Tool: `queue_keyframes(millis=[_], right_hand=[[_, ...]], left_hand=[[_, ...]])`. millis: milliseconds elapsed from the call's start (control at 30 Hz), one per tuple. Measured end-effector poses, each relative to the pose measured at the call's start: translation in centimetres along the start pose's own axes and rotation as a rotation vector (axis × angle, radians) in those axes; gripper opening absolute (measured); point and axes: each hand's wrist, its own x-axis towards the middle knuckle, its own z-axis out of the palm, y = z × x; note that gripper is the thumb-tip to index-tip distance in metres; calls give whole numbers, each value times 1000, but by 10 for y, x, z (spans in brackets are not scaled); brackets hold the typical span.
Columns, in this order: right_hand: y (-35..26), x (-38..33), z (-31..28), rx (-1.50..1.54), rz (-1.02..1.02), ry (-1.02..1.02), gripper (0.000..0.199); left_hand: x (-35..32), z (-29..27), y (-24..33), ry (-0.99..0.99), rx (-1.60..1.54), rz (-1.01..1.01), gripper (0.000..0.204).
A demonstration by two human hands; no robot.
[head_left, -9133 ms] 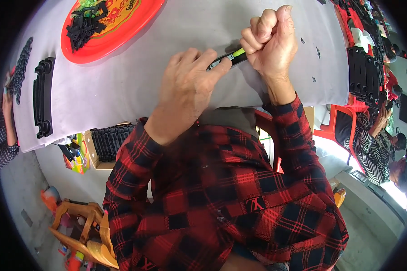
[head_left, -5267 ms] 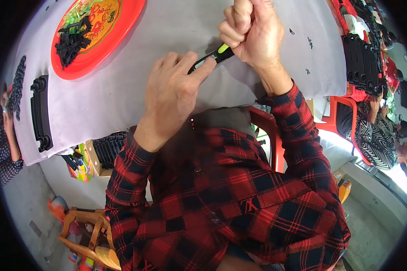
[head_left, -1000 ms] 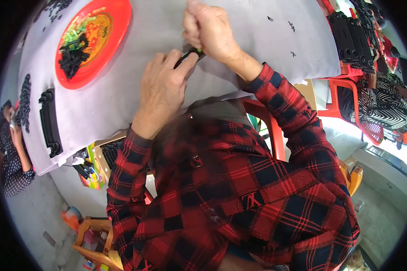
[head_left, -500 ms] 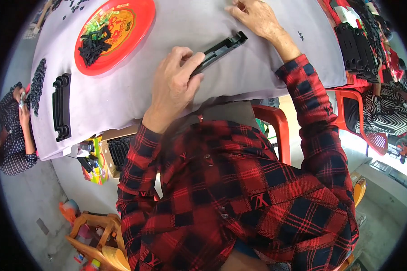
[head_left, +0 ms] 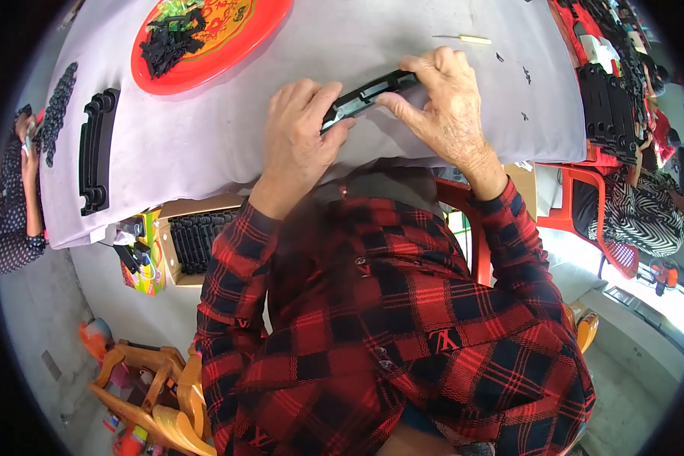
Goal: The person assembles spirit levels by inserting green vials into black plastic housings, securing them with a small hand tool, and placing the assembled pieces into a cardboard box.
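Observation:
A long black plastic strip-shaped part (head_left: 366, 94) is held slantwise over the near side of the table, its right end farther away. My left hand (head_left: 300, 135) grips its left end between thumb and fingers. The right end is in my right hand (head_left: 450, 106), the thumb lying along the near edge and the fingers curled at the far side. A pale strip shows along the part's inner face. Beyond my right hand a thin tool with a yellow handle (head_left: 475, 39) lies on the cloth.
A red plate (head_left: 243, 62) bears small black pieces (head_left: 173, 45). To the left lie another black part (head_left: 99, 152) and a dark heap of small pieces (head_left: 57, 114). Stacked black parts (head_left: 606, 106) stand right. Below is a cardboard box (head_left: 176, 262). People sit on both sides.
My right hand has come back toward me and taken hold of the part's right end. The yellow-handled tool now shows on the cloth. My left hand keeps its grip.

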Motion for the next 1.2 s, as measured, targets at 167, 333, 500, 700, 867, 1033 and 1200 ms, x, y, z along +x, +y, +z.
queue_keyframes(millis=[167,333,500,700,867,1033,1200], right_hand=[[-8,-7,-8,76,204,-113,51],[-10,-3,-5,227,428,-323,52],[2,-5,-6,613,574,-384,53],[4,-4,-9,899,682,-388,51],[4,-3,-5,855,667,-388,51],[-6,-3,-11,358,425,-232,46],[-9,3,-7,348,-12,-266,41]], left_hand=[[0,1,1,-9,-37,-8,37],[-1,2,-1,5,-44,-21,35],[0,1,1,3,-87,-33,34],[0,1,-3,2,-80,1,38],[-1,1,-3,11,-69,-5,37],[0,1,0,8,-85,-8,36],[-3,4,-4,12,-78,2,37]])
